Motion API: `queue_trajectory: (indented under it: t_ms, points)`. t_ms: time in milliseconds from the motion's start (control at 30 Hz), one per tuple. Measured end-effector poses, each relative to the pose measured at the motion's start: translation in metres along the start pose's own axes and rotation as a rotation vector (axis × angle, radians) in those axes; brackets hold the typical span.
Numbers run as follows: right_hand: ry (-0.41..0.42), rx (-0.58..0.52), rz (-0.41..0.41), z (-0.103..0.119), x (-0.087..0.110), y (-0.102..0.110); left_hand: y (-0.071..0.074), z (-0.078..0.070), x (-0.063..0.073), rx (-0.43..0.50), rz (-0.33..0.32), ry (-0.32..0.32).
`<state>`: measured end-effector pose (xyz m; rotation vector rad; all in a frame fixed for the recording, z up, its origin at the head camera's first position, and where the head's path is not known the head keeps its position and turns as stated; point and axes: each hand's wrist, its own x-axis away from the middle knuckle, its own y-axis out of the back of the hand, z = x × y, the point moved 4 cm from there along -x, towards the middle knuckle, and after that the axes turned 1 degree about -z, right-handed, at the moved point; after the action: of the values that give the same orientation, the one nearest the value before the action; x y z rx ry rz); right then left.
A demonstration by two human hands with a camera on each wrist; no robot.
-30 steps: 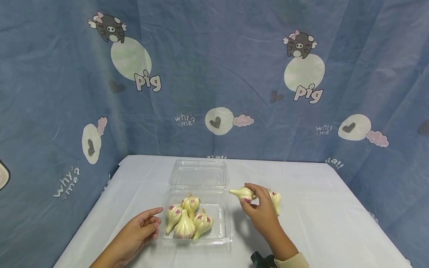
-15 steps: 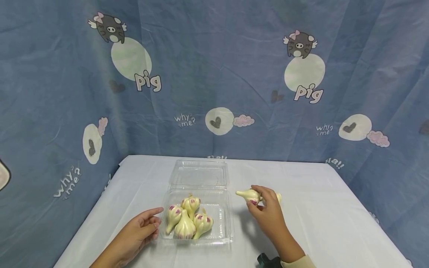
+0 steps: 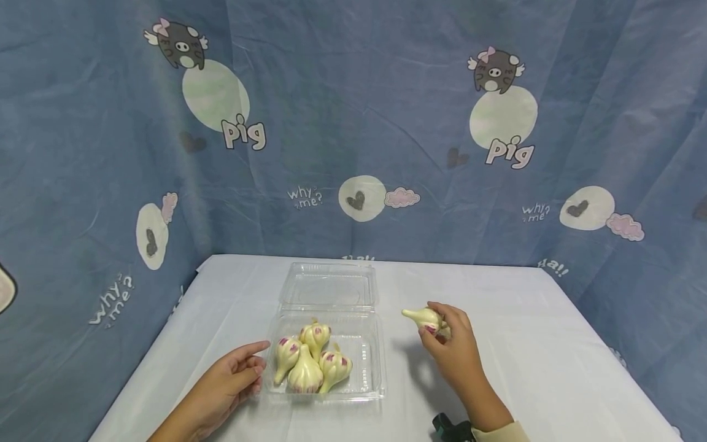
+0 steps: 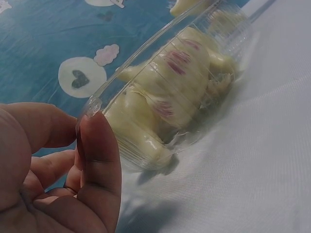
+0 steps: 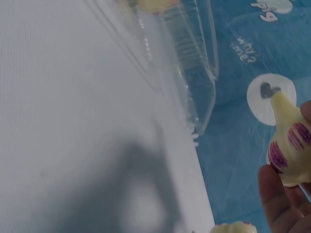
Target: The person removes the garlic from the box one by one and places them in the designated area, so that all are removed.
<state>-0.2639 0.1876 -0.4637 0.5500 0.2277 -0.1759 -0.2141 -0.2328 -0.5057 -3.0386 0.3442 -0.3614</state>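
My right hand (image 3: 454,337) pinches a garlic bulb (image 3: 424,318), cream with purple patches, right of a clear plastic clamshell box (image 3: 364,362). Its stem points left in the head view. In the right wrist view the garlic bulb (image 5: 290,148) sits between thumb and fingers above the cloth. Another garlic bulb (image 5: 234,227) shows at that view's bottom edge; my right hand mostly hides it in the head view. Several garlic bulbs (image 3: 305,372) lie in the box's base. At the box's left side, my left hand (image 3: 229,377) pinches the rim (image 4: 95,104) between thumb and finger.
The box's lid (image 3: 329,287) lies folded back toward the rear. A white cloth (image 3: 525,344) covers the table, with blue printed curtain (image 3: 431,123) behind and at the sides. A dark device (image 3: 450,428) is at my right wrist.
My right hand has moved right with its garlic bulb, away from the box, and now mostly covers the other loose bulb. My left hand and the box have stayed in place.
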Motion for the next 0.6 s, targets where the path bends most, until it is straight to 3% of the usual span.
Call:
queue_trajectory:
  t_ms: [600]
  points:
    - [0.023,0.040,-0.057,-0.011,-0.007,0.017,0.000,0.000,-0.001,-0.004,-0.006,0.010]
